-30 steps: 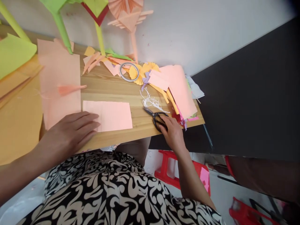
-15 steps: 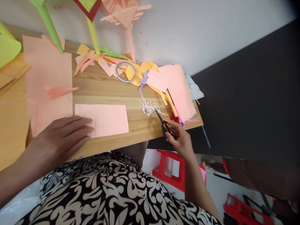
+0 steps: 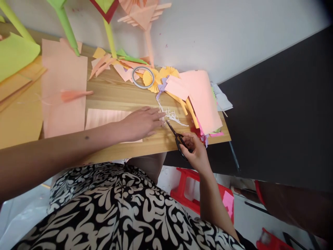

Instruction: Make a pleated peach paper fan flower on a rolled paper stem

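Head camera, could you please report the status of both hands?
Right hand holding black scissors. Left hand at white strings. Left forearm across small pink sheet.

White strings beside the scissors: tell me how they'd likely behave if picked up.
The white strings look floppy: they lie in loose curls, so they would probably droop. Being so thin, they are likely very light. Their strands cross in a tangle, so lifting one may drag others along.

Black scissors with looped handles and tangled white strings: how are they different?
The black looped-handle scissors are dark; the tangled white strings are pale. The right hand holds the scissors; the strings lie on the wooden table by the left hand. The scissors look stiff; the strings look limp. Both have long, thin parts.
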Motion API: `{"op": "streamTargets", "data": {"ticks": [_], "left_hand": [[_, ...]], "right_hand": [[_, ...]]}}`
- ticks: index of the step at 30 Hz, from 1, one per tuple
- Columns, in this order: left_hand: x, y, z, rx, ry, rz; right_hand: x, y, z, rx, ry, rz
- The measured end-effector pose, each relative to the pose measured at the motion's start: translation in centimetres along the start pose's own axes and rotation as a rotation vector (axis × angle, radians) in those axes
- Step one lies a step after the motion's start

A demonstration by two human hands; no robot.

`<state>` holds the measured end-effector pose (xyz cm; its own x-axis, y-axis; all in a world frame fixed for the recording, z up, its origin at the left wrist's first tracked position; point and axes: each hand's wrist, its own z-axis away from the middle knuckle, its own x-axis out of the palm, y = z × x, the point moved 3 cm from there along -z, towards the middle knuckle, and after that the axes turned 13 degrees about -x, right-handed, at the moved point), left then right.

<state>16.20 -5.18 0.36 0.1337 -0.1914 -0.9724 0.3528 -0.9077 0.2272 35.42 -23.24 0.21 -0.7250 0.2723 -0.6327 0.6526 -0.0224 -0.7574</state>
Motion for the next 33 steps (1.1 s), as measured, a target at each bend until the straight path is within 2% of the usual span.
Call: {"op": "streamTargets", "data": {"ticks": [4, 7, 11, 14, 17, 21, 25, 27, 30, 33], "left_hand": [[1.5, -0.5, -0.8, 0.010, -0.095, -0.044], [1.4, -0.4, -1.0, 0.002, -0.076, -0.087], [0.4, 0.5, -3.1, 0.003, 0.011, -0.081], [0.1, 1.5, -5.4, -0.001, 0.102, -0.020], [0.8, 2.5, -7.2, 0.031, 0.053, 0.019], [1.1, 1.9, -8.5, -0.142, 0.029, -0.011], [-0.1, 0.0, -8.8, -0.333, 0.081, -0.019], [-0.8, -0.9, -8.7, -0.380, 0.097, -0.001], [-1.7, -1.6, -8.2, -0.332, 0.117, 0.069], [-2.7, -1.2, -6.9, -0.228, 0.138, 0.153]], "right_hand": [[-1.3, -0.4, 0.5, 0.049, 0.003, -0.208], [-3.7, -1.1, 1.5, 0.069, 0.113, -0.330], [-5.4, -1.3, 2.9, 0.122, 0.257, -0.312], [-4.8, -0.5, 3.6, 0.196, 0.310, -0.239], [-3.8, 0.3, 4.3, 0.249, 0.311, -0.042], [-2.9, 0.6, 4.4, 0.280, 0.206, 0.307], [-2.2, 0.5, 2.4, 0.147, 0.178, 0.493], [-1.7, 0.3, 0.8, 0.040, 0.166, 0.563], [-1.5, -0.8, -1.5, -0.125, 0.152, 0.665], [-2.0, -2.4, -4.3, -0.251, 0.153, 0.726]]}}
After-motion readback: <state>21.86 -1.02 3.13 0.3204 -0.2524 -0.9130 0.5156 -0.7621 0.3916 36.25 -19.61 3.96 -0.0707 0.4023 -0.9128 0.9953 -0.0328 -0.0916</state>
